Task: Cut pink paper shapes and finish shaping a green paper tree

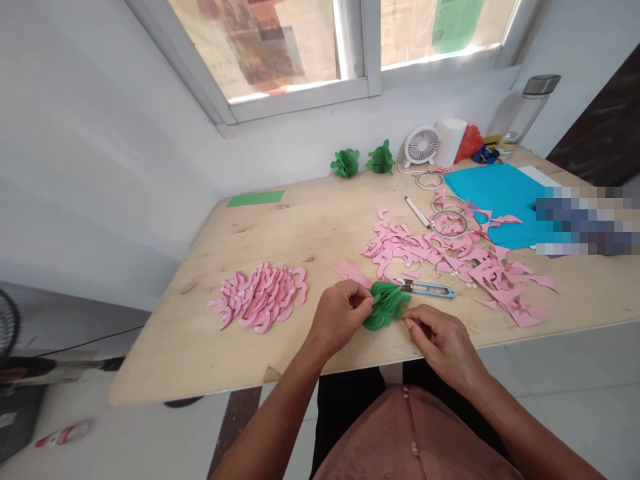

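Observation:
A bundle of green paper cutouts [386, 307] is in front of me at the table's near side, its rounded layers fanned out. My left hand [345, 310] pinches its left edge between thumb and fingers. At its lower right, the fingertips of my right hand [440, 340] are pressed together; what they hold, if anything, is too small to make out. Just behind the bundle lie blue-handled thread snips [430, 289], partly hidden by the green paper. Left of my hands is a heap of curved pink pieces [265, 297] with small white spots.
Pink paper scraps [445, 250] spread over the right side, with tape rings [449, 224] and a pen [417, 212]. Two green paper balls [345, 163] stand by the wall near a small white fan [421, 146]. A blue sheet [505, 203] and a tall glass bottle [530, 120] are farther right.

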The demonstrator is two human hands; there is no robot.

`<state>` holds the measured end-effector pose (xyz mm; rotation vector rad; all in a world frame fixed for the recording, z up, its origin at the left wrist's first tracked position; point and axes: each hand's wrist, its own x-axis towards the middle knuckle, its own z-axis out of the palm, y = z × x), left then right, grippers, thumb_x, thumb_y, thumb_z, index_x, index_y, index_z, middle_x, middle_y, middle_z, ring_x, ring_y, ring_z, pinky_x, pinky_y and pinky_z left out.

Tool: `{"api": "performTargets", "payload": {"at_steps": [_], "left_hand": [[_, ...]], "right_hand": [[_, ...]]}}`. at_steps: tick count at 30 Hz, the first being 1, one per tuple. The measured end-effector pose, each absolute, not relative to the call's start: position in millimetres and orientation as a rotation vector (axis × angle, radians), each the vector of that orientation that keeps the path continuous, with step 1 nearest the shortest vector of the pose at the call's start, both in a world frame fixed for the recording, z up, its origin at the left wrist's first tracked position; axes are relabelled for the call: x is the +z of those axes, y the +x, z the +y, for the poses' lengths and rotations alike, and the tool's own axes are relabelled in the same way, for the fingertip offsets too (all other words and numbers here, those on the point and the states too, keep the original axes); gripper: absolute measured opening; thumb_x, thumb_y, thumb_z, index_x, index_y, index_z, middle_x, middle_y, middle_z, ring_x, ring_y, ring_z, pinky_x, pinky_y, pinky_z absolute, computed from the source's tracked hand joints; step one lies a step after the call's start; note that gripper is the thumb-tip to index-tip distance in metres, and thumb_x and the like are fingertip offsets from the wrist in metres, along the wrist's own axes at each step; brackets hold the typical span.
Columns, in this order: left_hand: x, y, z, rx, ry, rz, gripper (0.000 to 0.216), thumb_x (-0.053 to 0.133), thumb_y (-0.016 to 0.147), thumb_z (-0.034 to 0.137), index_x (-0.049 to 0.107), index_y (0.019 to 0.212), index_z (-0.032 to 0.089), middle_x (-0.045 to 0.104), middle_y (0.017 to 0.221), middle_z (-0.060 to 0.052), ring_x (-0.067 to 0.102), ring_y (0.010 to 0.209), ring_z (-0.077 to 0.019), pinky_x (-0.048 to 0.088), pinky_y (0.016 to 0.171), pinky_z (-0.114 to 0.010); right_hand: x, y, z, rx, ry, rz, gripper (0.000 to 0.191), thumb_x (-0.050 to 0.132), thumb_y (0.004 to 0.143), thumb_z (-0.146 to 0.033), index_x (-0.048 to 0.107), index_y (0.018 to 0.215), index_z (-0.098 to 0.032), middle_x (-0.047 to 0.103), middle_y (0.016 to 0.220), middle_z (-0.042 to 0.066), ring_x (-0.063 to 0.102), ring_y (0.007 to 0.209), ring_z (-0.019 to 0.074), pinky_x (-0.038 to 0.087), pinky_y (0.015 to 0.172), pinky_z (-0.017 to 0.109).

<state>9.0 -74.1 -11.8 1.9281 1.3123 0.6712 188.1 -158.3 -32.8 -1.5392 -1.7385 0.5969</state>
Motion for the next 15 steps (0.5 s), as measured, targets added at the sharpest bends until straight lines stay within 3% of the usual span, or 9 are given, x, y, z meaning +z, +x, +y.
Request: {"api": "performTargets", "payload": {"at_steps": [15], "left_hand": [[13,3,-68,0.694,1.742,1.197,0.014,0.054,0.073,0.020,0.057,0.060,0.016,0.058,0.059,0.001,0.052,0.056,-0.0099,0.041,0.055,-0.021]], "right_hand": [[-30,189,-152,0.549,-1.546,-1.694,0.019,0.046,0.087,-0.024,0.065,0.087,-0.019,0.067,0.077,0.003,0.057,0.061,0.0141,0.043,0.055,0.025]]}}
